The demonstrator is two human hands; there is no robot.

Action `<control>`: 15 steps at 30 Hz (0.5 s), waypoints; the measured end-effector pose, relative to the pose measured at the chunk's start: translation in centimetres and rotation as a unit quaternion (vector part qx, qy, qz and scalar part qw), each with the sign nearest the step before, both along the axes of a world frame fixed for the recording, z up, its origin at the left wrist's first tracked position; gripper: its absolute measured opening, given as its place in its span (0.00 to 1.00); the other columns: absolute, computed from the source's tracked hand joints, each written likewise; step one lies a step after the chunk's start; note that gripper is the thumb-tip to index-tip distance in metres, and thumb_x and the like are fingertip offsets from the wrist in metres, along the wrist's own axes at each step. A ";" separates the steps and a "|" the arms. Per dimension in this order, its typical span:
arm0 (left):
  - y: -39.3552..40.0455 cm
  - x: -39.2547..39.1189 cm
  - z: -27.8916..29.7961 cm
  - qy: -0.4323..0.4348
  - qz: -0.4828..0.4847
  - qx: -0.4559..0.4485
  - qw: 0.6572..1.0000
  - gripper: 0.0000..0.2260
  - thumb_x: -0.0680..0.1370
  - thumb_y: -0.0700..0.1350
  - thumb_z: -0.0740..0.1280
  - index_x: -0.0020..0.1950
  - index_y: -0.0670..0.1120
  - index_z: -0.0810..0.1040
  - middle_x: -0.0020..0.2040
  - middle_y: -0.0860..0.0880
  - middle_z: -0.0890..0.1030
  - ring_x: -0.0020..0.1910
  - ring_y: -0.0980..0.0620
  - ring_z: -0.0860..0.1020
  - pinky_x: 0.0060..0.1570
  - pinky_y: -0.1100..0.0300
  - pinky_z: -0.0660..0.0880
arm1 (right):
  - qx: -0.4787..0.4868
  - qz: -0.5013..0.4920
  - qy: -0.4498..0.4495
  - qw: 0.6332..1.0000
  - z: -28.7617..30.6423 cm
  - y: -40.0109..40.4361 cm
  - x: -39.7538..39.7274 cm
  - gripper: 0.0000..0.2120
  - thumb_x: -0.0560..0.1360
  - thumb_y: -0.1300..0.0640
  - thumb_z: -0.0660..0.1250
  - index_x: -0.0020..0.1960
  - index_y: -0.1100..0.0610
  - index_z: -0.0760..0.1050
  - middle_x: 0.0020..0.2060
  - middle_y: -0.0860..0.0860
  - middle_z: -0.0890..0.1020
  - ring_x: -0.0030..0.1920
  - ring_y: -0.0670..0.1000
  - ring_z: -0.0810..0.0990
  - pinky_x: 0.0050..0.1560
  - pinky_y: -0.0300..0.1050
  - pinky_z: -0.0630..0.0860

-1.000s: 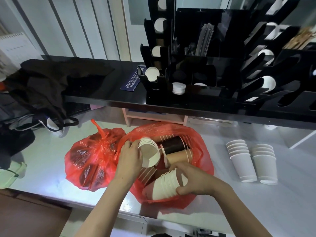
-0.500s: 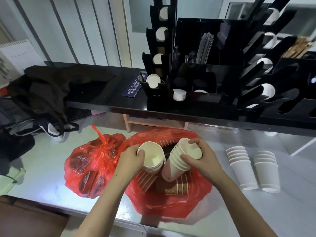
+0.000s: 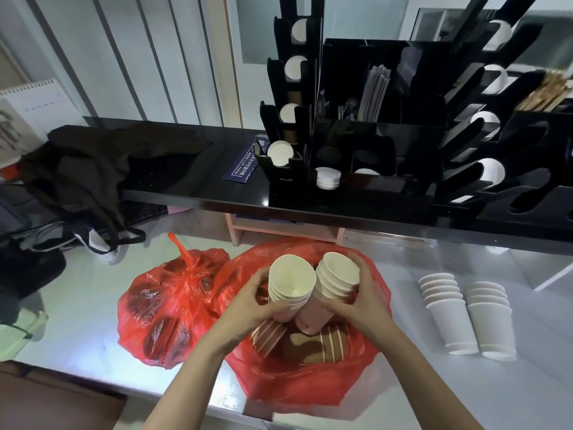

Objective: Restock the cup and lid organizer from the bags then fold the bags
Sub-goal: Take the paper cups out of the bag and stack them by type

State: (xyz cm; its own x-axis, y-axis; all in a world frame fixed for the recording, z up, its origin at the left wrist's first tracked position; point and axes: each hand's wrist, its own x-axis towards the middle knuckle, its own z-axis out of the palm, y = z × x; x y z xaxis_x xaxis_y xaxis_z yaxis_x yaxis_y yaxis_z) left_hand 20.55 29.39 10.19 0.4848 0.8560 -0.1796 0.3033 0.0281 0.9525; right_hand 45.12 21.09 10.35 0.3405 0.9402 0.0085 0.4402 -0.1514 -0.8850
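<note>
Nearest the camera, two stacks of paper cups are being held upright over the open red bag (image 3: 310,386), which is lying on the pale counter (image 3: 465,395). The left stack of cups (image 3: 291,282) is being gripped by the left hand (image 3: 248,308), fingers wrapped round its lower part. The right stack of cups (image 3: 335,283) is being clasped by the right hand (image 3: 361,301), fingers curled over its rim side. The two stacks are being pressed side by side, touching, mouths turned up toward the camera. Beneath them, inside the bag, brown ribbed cups (image 3: 316,344) are being left lying on their sides.

Just to the left, a tied red bag (image 3: 167,308) is being kept shut by its knot, touching the open one. To the right, well apart from the bag, two stacks of white cups (image 3: 468,315) are being stood mouth down on the counter.

Farther back, on the raised black shelf (image 3: 198,184), the black cup and lid organizer (image 3: 372,156) is being shown with white lids (image 3: 328,178) in a front slot and pale discs in its side racks. A dark cloth bag (image 3: 102,169) is being draped over the shelf's left end.
</note>
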 end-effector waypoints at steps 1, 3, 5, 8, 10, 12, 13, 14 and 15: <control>0.0 0.1 -0.1 0.016 -0.014 0.011 1.000 0.37 0.69 0.51 0.82 0.75 0.61 0.69 0.66 0.64 0.78 0.65 0.63 0.76 0.65 0.61 0.73 | 0.000 0.001 -0.002 1.000 0.0 0.0 0.0 0.51 0.66 0.51 0.85 0.80 0.44 0.59 0.70 0.39 0.70 0.66 0.39 0.69 0.52 0.14 0.62; 0.0 0.6 -0.2 0.047 -0.012 0.064 0.997 0.40 0.67 0.48 0.84 0.73 0.64 0.68 0.67 0.66 0.76 0.66 0.66 0.74 0.65 0.63 0.72 | 0.009 -0.003 0.014 1.000 0.0 0.0 -0.1 0.50 0.66 0.52 0.85 0.79 0.45 0.60 0.70 0.40 0.73 0.67 0.41 0.71 0.52 0.16 0.65; 0.1 1.3 -0.1 0.059 0.006 0.112 0.992 0.38 0.66 0.49 0.84 0.71 0.65 0.69 0.65 0.67 0.77 0.65 0.65 0.75 0.63 0.60 0.74 | 0.027 -0.013 0.042 0.999 -0.3 0.1 0.3 0.49 0.64 0.49 0.86 0.77 0.41 0.62 0.68 0.38 0.75 0.67 0.42 0.75 0.58 0.25 0.72; 0.2 2.3 0.5 0.061 0.025 0.133 0.989 0.38 0.66 0.56 0.81 0.73 0.62 0.70 0.66 0.64 0.78 0.63 0.62 0.77 0.63 0.55 0.76 | 0.044 -0.026 0.104 0.993 -0.2 0.1 1.7 0.46 0.63 0.52 0.85 0.72 0.38 0.63 0.66 0.37 0.76 0.64 0.43 0.78 0.61 0.44 0.80; 0.1 3.3 1.2 0.051 0.035 0.139 0.988 0.37 0.68 0.56 0.80 0.74 0.59 0.70 0.67 0.64 0.78 0.65 0.61 0.76 0.65 0.54 0.75 | 0.051 -0.033 0.139 0.988 0.7 0.0 2.7 0.43 0.66 0.58 0.84 0.72 0.42 0.64 0.65 0.41 0.78 0.60 0.41 0.81 0.57 0.42 0.82; -0.2 4.8 2.2 0.028 0.044 0.141 0.989 0.34 0.70 0.52 0.81 0.73 0.58 0.72 0.64 0.65 0.79 0.64 0.63 0.77 0.64 0.56 0.75 | 0.068 -0.043 0.162 0.983 1.7 -0.3 4.0 0.39 0.68 0.58 0.83 0.72 0.47 0.66 0.66 0.43 0.80 0.60 0.40 0.81 0.58 0.43 0.82; -0.3 5.7 2.8 0.013 0.044 0.135 0.990 0.33 0.71 0.50 0.81 0.73 0.57 0.71 0.63 0.66 0.79 0.63 0.64 0.77 0.63 0.56 0.76 | 0.078 -0.045 0.171 0.981 2.2 -0.5 4.6 0.38 0.69 0.56 0.83 0.73 0.47 0.68 0.66 0.43 0.80 0.61 0.41 0.81 0.60 0.46 0.81; -0.5 6.7 3.3 -0.003 0.042 0.126 0.991 0.33 0.72 0.49 0.80 0.74 0.57 0.70 0.63 0.67 0.79 0.63 0.64 0.77 0.64 0.57 0.76 | 0.086 -0.046 0.177 0.979 2.6 -0.9 5.5 0.37 0.69 0.53 0.82 0.73 0.46 0.69 0.65 0.44 0.81 0.62 0.43 0.81 0.61 0.48 0.80; -0.6 7.6 3.6 -0.021 0.042 0.115 0.992 0.34 0.72 0.48 0.80 0.74 0.58 0.69 0.63 0.67 0.79 0.64 0.64 0.78 0.65 0.56 0.76 | 0.092 -0.048 0.182 0.978 3.0 -1.3 6.3 0.38 0.68 0.51 0.81 0.74 0.45 0.68 0.65 0.44 0.82 0.63 0.45 0.82 0.62 0.50 0.80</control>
